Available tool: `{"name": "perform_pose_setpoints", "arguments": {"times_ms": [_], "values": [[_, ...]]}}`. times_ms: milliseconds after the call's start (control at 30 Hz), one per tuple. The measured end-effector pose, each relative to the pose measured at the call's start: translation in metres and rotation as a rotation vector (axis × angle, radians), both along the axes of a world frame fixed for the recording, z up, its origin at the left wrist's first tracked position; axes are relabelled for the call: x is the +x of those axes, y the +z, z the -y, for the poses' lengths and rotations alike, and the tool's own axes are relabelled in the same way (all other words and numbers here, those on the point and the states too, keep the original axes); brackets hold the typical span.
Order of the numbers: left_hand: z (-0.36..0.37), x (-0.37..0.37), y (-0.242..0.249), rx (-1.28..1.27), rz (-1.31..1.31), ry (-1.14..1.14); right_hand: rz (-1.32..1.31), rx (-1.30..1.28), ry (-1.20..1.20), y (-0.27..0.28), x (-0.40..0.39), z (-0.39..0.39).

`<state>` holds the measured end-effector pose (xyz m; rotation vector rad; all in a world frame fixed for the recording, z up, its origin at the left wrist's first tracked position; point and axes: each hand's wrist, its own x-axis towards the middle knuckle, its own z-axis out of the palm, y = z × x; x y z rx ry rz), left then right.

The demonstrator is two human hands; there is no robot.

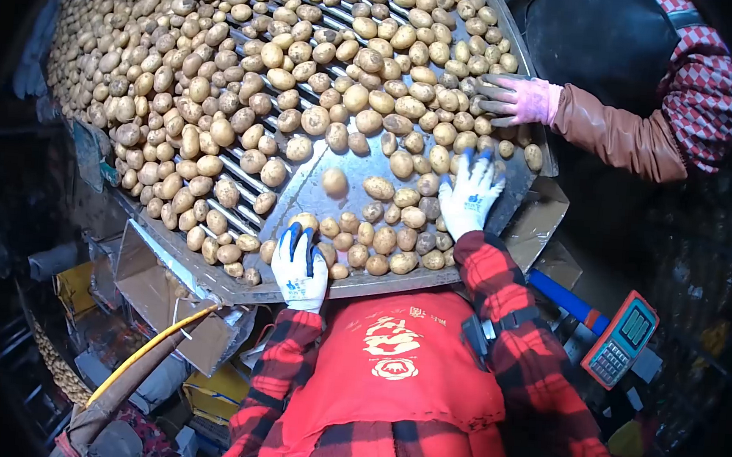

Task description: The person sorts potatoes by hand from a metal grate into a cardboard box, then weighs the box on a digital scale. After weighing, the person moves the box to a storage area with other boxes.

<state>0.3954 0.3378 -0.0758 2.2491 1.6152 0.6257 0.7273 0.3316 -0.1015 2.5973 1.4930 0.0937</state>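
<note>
Both my hands wear white gloves with blue fingertips. My left hand (299, 270) rests over the near edge of the metal sorting table (296, 196), fingers pointing forward and slightly apart. Just past its fingertips lies a potato (305, 221); what is under the palm is hidden. My right hand (472, 195) lies with fingers spread on the potatoes at the right side, holding nothing that I can see. Between the hands, several potatoes (384, 240) are bunched along the near rim. One blurred potato (333, 182) is on the bare metal ahead of my left hand.
A large heap of potatoes (164, 87) covers the slatted rollers (238, 171). At the right, another person's gloved hand (519, 101) rests on the potatoes. Cardboard boxes (165, 308) stand below left, a scale display (621, 340) at right, and a yellow hose (149, 349) runs lower left.
</note>
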Motion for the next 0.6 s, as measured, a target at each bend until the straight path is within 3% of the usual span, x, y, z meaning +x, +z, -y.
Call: {"name": "perform_pose_setpoints", "arguments": {"times_ms": [133,233,333,500,600], "values": [[0.002,0.001,0.0,0.007,0.004,0.002,-0.252,-0.059,0.364,0.009,-0.018,0.053],[0.002,0.0,0.002,-0.009,0.025,0.008,-0.455,-0.054,0.48,0.049,-0.051,0.074],[0.002,-0.002,0.002,-0.026,0.031,0.004,-0.39,-0.192,0.544,0.046,-0.03,0.096],[0.003,-0.002,0.0,-0.011,0.022,0.001,-0.467,0.081,0.494,0.061,-0.001,0.115],[0.001,0.003,0.01,-0.022,0.001,0.015,-0.419,0.062,0.52,0.077,-0.023,0.079]]}}
